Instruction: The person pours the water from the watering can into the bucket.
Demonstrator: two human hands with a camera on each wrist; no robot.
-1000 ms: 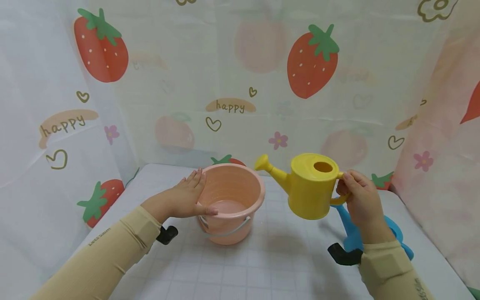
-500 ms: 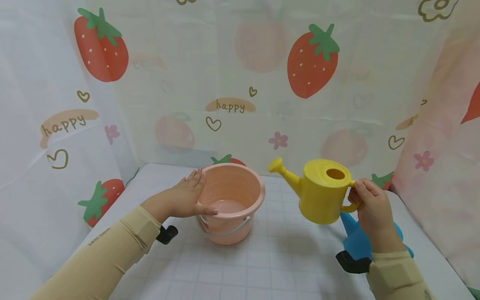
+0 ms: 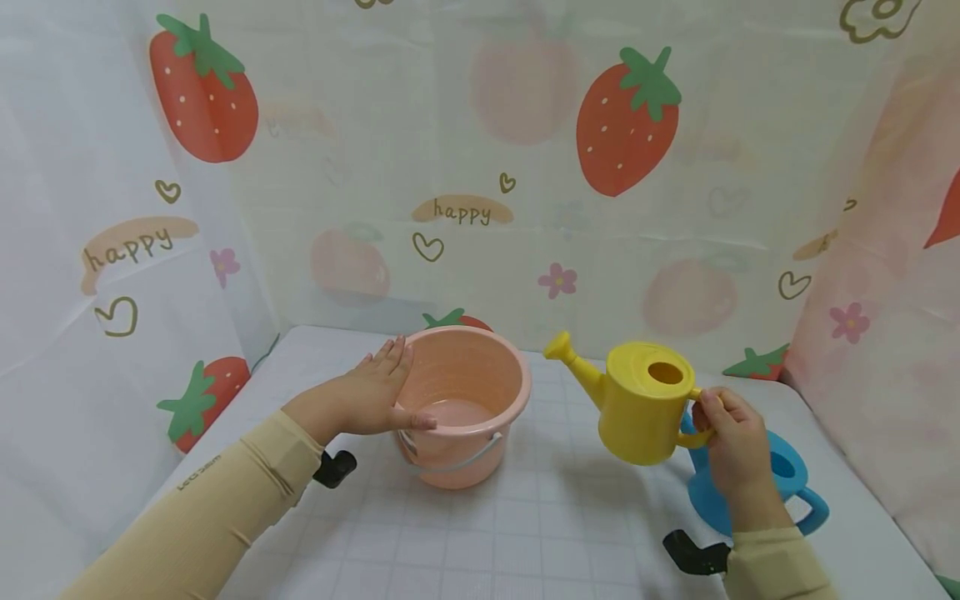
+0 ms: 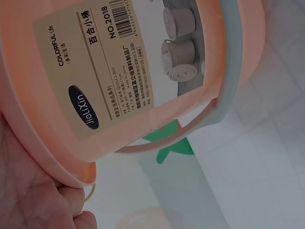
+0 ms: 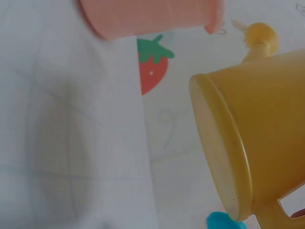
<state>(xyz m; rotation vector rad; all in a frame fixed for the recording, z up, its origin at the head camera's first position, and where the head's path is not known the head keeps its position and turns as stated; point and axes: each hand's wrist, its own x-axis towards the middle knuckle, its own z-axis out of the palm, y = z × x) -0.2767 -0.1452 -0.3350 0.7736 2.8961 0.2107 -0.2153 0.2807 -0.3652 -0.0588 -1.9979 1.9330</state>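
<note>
Yellow watering can (image 3: 647, 417) is hanging above the table (image 3: 525, 550), to the right of the pink bucket (image 3: 450, 450); we are judging it raised because its base (image 5: 219, 148) is showing clear of the cloth in the right wrist view. We are holding it by its handle (image 3: 692, 440), probably because that grip is leaving the spout (image 3: 583, 372) free, pointing toward the bucket and well apart from it. The bucket is standing upright, and we are presumably steadying it at the rim. Its grey carrying handle (image 4: 232, 57) is hanging lowered.

With our left hand (image 3: 367, 393) we are resting on that rim, fingers straight along its left side, thumb reaching wide across the near edge. With our right hand (image 3: 738, 450) we are gripping the can's handle, fingers curling round it. Partly behind that hand, the blue watering can (image 3: 707, 500) is standing on the table.
</note>
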